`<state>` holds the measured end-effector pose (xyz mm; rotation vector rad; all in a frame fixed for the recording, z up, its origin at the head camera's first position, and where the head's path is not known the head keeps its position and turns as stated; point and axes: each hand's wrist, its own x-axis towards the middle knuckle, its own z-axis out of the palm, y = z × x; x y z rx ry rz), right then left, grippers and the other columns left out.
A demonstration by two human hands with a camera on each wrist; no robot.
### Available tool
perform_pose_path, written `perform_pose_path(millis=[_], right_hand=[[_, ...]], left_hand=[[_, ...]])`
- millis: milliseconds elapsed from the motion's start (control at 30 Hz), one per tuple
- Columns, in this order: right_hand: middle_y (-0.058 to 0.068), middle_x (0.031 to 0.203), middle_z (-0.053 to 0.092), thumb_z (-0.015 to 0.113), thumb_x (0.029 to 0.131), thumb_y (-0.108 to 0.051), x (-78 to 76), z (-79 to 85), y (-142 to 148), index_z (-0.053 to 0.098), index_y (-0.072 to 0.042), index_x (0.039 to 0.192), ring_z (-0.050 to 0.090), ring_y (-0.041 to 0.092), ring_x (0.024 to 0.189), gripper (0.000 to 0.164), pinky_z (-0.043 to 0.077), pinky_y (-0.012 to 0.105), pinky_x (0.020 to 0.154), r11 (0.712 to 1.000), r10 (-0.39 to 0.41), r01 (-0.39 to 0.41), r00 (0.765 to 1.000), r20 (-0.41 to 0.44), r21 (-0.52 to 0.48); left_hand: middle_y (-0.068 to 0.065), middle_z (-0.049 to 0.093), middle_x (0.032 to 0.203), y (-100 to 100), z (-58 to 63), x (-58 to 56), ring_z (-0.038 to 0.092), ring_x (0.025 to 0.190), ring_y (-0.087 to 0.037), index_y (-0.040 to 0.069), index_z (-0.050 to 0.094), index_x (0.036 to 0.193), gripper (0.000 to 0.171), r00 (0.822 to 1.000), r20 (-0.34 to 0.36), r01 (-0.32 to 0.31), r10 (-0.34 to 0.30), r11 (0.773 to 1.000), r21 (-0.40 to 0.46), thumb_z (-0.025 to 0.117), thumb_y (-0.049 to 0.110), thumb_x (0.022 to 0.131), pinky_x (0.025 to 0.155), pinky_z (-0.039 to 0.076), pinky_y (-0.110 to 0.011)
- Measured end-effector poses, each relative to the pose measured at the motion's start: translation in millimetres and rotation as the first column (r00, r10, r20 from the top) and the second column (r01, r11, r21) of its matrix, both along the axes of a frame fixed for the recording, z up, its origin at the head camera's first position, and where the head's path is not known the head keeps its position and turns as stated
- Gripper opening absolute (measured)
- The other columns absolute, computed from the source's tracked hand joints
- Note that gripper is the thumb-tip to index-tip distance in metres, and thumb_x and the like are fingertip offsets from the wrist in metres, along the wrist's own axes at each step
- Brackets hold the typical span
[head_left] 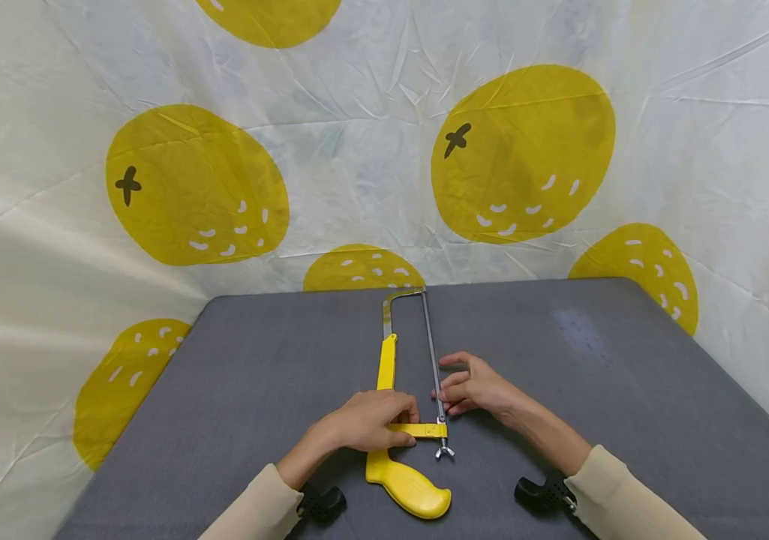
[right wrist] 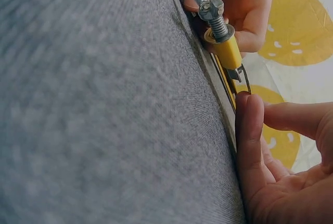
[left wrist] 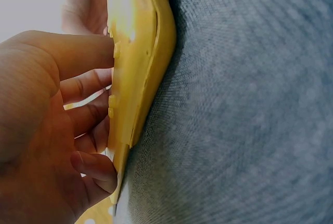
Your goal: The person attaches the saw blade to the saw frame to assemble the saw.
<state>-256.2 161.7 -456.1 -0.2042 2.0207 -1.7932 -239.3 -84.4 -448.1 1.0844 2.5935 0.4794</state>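
A hacksaw (head_left: pixel 387 364) with a yellow frame and handle (head_left: pixel 418 491) lies on the grey table, its handle towards me. My left hand (head_left: pixel 373 420) grips the frame just above the handle, fingers and thumb around the short yellow arm (head_left: pixel 433 430). A wing nut (head_left: pixel 445 451) sits at the end of that arm. The narrow grey blade (head_left: pixel 429 330) runs along the saw's right side. Close to the blade's near end, my right hand (head_left: pixel 482 390) pinches it between the fingertips. In the right wrist view, the threaded bolt (right wrist: pixel 218 23) stands just above those fingertips.
The grey table (head_left: pixel 276 352) reaches back to a white cloth wall (head_left: pixel 357 180) printed with yellow fruit. The saw's far end comes close to the table's back edge. Black wrist devices (head_left: pixel 322 504) hang by both sleeves.
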Motion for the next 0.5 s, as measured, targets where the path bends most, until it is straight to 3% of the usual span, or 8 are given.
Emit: perform_pose_path(millis=[500], right_hand=[[0.015,0.101,0.074,0.069,0.092,0.002,-1.0,2.6,1.0,0.031,0.007,0.149,0.070,0.014,0.071,0.069,0.061,0.030,0.067,0.999,0.018,-0.017,1.000,-0.024,0.031]], left_hand=[[0.014,0.056,0.085,1.4,3.9,-1.4,0.050,0.074,-0.002,0.031,0.064,0.099,0.015,1.000,0.013,-0.007,0.007,1.000,0.000,0.076,0.037,0.094,0.065,0.041,-0.022]])
